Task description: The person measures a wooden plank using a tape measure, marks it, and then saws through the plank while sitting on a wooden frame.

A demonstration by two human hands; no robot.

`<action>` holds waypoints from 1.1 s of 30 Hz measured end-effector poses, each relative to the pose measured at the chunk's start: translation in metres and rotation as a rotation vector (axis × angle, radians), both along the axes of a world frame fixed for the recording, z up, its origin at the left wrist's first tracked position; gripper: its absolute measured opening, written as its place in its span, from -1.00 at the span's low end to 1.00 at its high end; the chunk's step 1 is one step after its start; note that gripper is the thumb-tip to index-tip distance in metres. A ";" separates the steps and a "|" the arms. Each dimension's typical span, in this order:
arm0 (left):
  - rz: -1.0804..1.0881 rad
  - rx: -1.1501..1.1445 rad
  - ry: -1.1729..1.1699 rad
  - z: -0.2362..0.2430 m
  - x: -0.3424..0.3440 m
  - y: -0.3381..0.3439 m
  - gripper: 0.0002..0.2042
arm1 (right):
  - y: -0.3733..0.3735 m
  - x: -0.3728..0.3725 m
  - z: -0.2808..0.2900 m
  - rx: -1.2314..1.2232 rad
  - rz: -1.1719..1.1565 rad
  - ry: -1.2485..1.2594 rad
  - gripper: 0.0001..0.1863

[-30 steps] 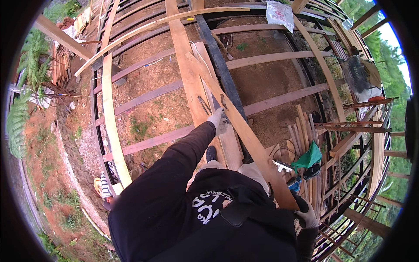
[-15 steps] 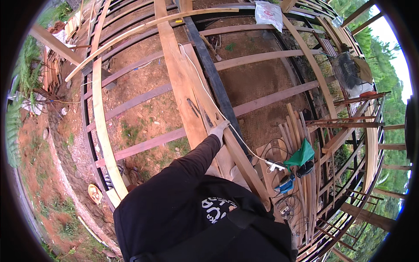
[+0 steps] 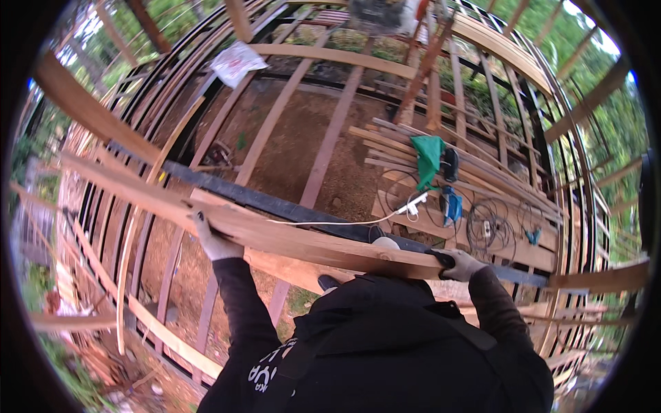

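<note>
A long wooden plank (image 3: 310,241) stretches across in front of my body, tilted and seemingly raised off the boards below. My left hand (image 3: 219,242), in a pale glove, is closed round its near edge left of the middle. At the plank's right end, my right hand (image 3: 463,266) grips it, also gloved, with dark fingertips. Just beyond the plank runs a dark beam (image 3: 275,204). A white cord (image 3: 323,222) comes from behind the plank to a white power strip (image 3: 413,204). Another light board (image 3: 289,267) lies underneath, partly hidden.
Open joists (image 3: 329,141) span bare soil, with gaps between them. To the right lie narrow boards (image 3: 385,146), a green cloth (image 3: 428,160), a blue power tool (image 3: 451,206) and coiled cables (image 3: 492,227). A white bag (image 3: 237,63) rests far left. Upright posts (image 3: 430,76) stand around.
My view has turned to the right. Earlier, my left hand lay on a plank and my right was out of sight; now both hands hold the plank crosswise.
</note>
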State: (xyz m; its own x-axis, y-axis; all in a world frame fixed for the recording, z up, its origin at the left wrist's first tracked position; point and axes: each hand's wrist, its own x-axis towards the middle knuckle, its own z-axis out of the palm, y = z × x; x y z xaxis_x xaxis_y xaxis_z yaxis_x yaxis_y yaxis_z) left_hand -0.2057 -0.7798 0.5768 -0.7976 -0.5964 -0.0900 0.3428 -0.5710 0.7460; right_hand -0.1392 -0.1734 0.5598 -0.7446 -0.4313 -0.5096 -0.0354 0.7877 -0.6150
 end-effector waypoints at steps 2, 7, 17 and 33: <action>-0.047 -0.059 0.060 0.040 -0.013 0.034 -0.37 | -0.009 0.002 -0.013 0.257 -0.056 -0.041 -0.11; -0.104 -0.264 0.180 0.097 -0.029 0.035 -0.32 | -0.060 -0.005 -0.072 0.435 -0.056 0.229 -0.19; -0.225 -0.277 0.301 0.158 -0.061 0.105 -0.26 | -0.082 0.061 -0.119 0.226 -0.658 -0.005 -0.11; -0.793 -0.851 -0.166 0.049 0.024 0.163 -0.55 | -0.116 -0.075 0.039 -1.358 -0.601 0.246 -0.10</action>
